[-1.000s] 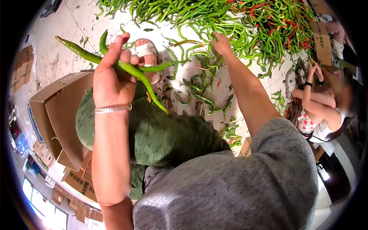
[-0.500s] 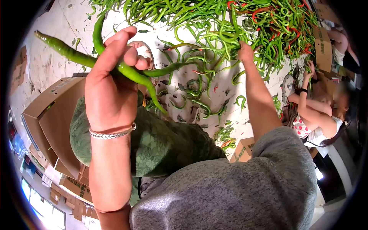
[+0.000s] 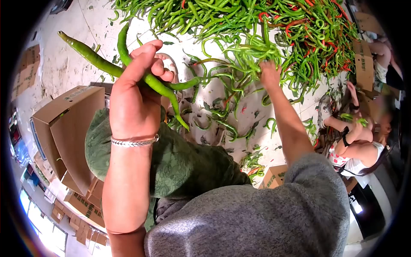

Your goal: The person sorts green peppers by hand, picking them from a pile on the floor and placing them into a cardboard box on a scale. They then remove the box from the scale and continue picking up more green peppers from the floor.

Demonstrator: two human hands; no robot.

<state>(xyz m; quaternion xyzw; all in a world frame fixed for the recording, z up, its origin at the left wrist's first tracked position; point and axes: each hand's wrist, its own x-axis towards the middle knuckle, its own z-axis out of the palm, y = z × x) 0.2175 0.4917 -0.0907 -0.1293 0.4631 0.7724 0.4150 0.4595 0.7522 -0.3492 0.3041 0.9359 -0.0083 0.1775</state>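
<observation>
My left hand (image 3: 139, 88) is raised at the left, its fingers closed around several long green chili peppers (image 3: 92, 55). They stick out on both sides of the fist, one pointing up and another hanging down past the palm. Down at the floor, my right hand (image 3: 269, 73) reaches into the near edge of a large heap of green chili peppers (image 3: 205, 15). Its fingers are blurred and partly hidden among curled peppers, so I cannot see whether they grip one. Red peppers (image 3: 295, 25) are mixed into the heap's right side.
An open cardboard box (image 3: 68, 128) stands beside my left knee, and another box (image 3: 274, 175) lies near my right elbow. Loose peppers and leaves litter the pale floor (image 3: 197, 141). At the right, a seated person (image 3: 359, 145) holds green peppers.
My right hand has shifted slightly left and down, and peppers beside it are stirred and blurred. My left hand keeps its peppers. The person at the right has brought a hand with peppers closer in.
</observation>
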